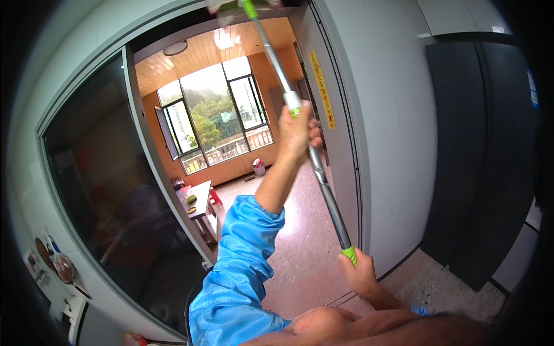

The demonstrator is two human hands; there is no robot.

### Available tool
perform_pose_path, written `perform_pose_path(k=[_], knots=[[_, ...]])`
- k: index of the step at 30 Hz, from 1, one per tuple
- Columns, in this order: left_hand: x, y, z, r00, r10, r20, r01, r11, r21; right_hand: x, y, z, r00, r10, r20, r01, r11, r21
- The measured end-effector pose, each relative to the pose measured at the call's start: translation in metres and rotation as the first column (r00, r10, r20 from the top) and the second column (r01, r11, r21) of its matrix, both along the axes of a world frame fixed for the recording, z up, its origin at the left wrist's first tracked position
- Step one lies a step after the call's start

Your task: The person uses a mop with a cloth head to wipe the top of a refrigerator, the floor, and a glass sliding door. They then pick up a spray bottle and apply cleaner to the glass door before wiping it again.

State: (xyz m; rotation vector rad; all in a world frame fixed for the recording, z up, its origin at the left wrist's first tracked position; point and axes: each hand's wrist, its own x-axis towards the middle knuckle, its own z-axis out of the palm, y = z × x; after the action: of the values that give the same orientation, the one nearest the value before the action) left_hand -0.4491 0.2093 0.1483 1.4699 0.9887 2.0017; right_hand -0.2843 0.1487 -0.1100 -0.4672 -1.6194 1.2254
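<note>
A metal mop pole [331, 203] with green and white fittings slants upward across the view. My left hand [297, 132], its arm in a rolled blue sleeve, is wrapped around the pole just below the white collar [291, 99]. Lower down, my right hand [359, 268] grips the green end of the handle. At the pole's far end a blurred flat mop head [229, 12] with a pale pad is raised near the top of the door frame [169, 13]. The picture's upper edge cuts off part of that head, and whether it touches the frame cannot be told.
A dark glass sliding door panel [117, 194] fills the left. The right jamb bears a yellow strip with writing [322, 88]. Beyond the doorway stand a white table [201, 197] and a red stool [214, 197]. A dark, tall cabinet or refrigerator [458, 160] stands at right.
</note>
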Motion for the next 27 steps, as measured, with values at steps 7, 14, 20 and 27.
perform_pose_path(k=[7, 14, 20, 27], knots=[[0.049, 0.059, -0.017, 0.979, -0.191, -0.066, 0.193, 0.981, 0.02, 0.005, 0.062, -0.047, 0.988, -0.144, -0.046, 0.145, 0.989, 0.015], [0.013, 0.08, 0.027, 0.998, -0.035, -0.044, 0.04, 0.991, 0.129, -0.005, 0.111, 0.009, 0.997, -0.071, -0.021, 0.073, 0.981, 0.182], [-0.015, 0.044, 0.028, 0.996, 0.09, 0.013, -0.091, 0.974, 0.207, -0.019, 0.113, 0.034, 0.993, 0.11, 0.037, -0.116, 0.949, 0.293], [-0.048, 0.017, 0.048, 0.98, 0.189, 0.063, -0.199, 0.932, 0.304, -0.026, 0.144, 0.061, 0.979, 0.186, 0.083, -0.202, 0.846, 0.494]])
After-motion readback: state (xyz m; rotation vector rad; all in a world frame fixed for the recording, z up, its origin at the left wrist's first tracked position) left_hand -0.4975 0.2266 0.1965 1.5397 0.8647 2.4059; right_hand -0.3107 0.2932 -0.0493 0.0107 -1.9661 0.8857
